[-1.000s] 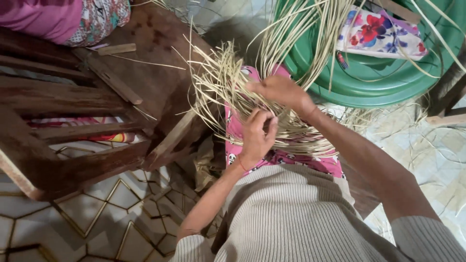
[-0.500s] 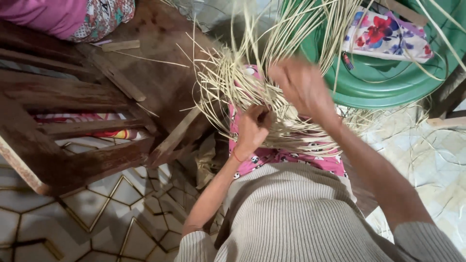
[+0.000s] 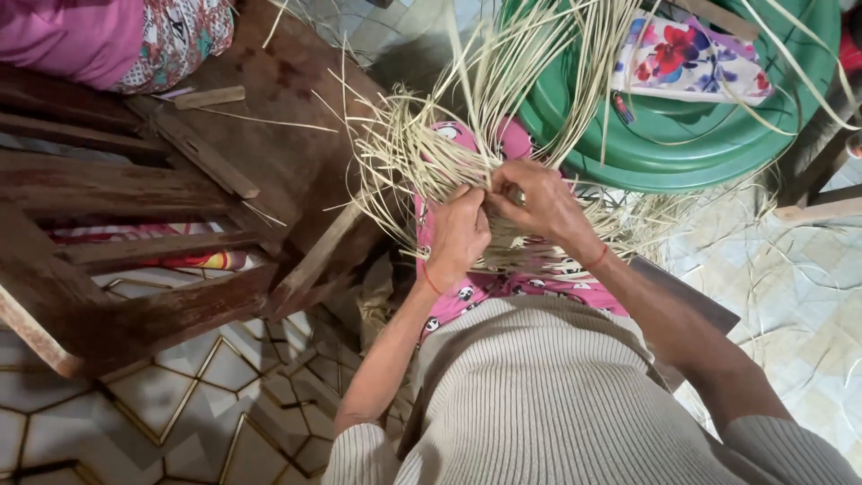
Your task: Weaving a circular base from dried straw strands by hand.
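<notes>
- My left hand (image 3: 460,235) is curled shut on a bunch of pale straw strips (image 3: 422,162), pinching them near the middle of the woven bundle on my lap.
- My right hand (image 3: 537,202) sits just beside it, fingers closed on the same strips, the fingertips of both hands almost touching.
- The strips fan out from my hands: short loose ends splay to the left, long ones rise toward the top of the view and cross over the green plastic tub (image 3: 709,148).
- A flatter woven part of the straw (image 3: 530,251) lies under my hands, resting on my pink patterned clothing (image 3: 503,287).
- I wear a thin red band on each wrist and a ribbed beige sweater (image 3: 557,395).
- A flowered cloth (image 3: 687,58) lies inside the green tub, well apart from my hands.
- To my left stands a dark wooden frame of slats (image 3: 153,193), with a small wooden stick (image 3: 209,97) lying on its top board.
- Another person in a pink garment (image 3: 63,36) sits on that frame at the top left corner.
- Loose bits of straw lie scattered on the tiled floor (image 3: 162,395) and on the pale floor at right.
</notes>
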